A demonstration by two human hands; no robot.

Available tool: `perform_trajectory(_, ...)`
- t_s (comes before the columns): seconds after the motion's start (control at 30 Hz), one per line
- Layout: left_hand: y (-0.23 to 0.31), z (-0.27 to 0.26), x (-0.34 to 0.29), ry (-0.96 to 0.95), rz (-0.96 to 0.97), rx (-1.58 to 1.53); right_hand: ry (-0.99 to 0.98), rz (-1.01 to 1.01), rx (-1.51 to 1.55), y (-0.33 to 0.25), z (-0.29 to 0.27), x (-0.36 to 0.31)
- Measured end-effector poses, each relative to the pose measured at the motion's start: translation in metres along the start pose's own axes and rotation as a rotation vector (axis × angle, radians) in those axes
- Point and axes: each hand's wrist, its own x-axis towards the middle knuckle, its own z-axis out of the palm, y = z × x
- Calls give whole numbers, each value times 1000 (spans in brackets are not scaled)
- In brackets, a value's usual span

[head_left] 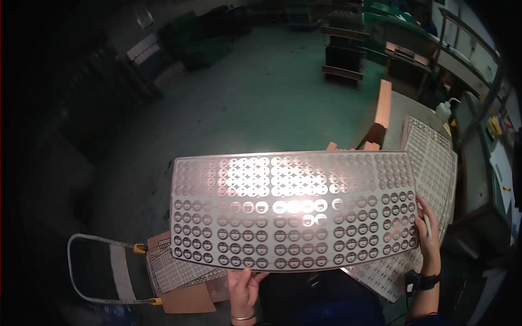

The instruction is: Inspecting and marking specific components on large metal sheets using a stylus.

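Observation:
Between my hands is a wide rectangular panel [272, 242], pale grey with rows of round, shiny metallic patterns. Bright light glares off its upper middle. My left hand [246, 290] grips the bottom edge, left of centre, its thumb on the front face and its other fingers partly hidden. The right edge is held by my right hand [428, 233], with its fingers along the side and partly behind the panel. Similar patterned panels [432, 163] lie stacked on the bench to the right, beyond that hand. Another patterned sheet [383, 274] shows beneath the held panel's lower right corner.
At lower left, a trolley with a metal handle [69, 266] carries patterned sheets [174, 269] and brown cardboard [187, 300]. A wooden block [383, 106] stands by the grey bench [405, 103]. Further right is a white squeeze bottle [443, 110]. A dark rack [342, 54] stands on the green floor [261, 98].

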Motion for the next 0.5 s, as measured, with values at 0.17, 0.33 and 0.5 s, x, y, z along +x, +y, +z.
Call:
perform_trajectory(0.17, -2, 22, 1, -134, -128, 4, 165, -24, -33, 16, -13, -15)
perform_trajectory(0.33, -5, 23, -1, -201, -178, 21, 179, 23, 81, 40, -40, -22)
perform_trajectory(0.5, -14, 20, 0, -171, -69, 2, 134, 325, 520, 61, -58, -14)
